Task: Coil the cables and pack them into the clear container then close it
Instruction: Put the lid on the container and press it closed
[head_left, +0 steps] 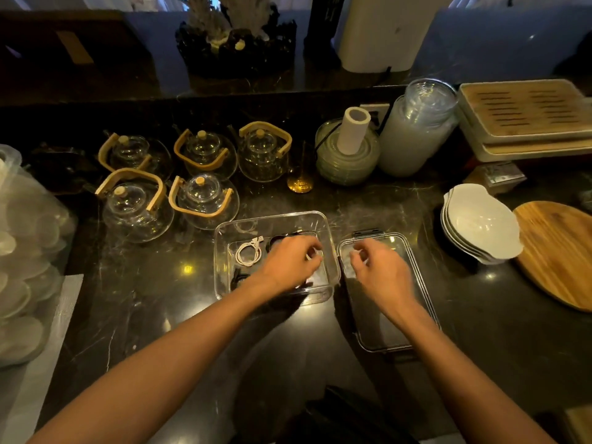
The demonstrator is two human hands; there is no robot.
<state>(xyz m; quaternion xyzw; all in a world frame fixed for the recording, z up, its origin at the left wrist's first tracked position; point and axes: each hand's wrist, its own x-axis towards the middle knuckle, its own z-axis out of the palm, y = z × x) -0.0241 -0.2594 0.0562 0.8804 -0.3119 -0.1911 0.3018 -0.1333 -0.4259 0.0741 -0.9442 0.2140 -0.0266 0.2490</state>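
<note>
The clear container [224,238] stands open on the dark counter. Inside lie a coiled white cable [248,252], a black cable coil [276,241] and another black cable [238,278] near its front. My left hand [288,264] reaches into the container's right half, fingers curled around a pale cable that is mostly hidden by the hand. My right hand [381,267] hovers over the clear lid [394,334], which lies flat to the right of the container; its fingers are bent and blurred, and I cannot see anything held in them.
Several glass teapots [205,200] with wooden handles stand behind the container. White bowls [480,222] and a round wooden board [557,251] sit to the right. Stacked glass dishes [347,161], a plastic-wrapped stack [413,136] and trays [525,113] line the back right. Bagged dishes [22,251] fill the left edge.
</note>
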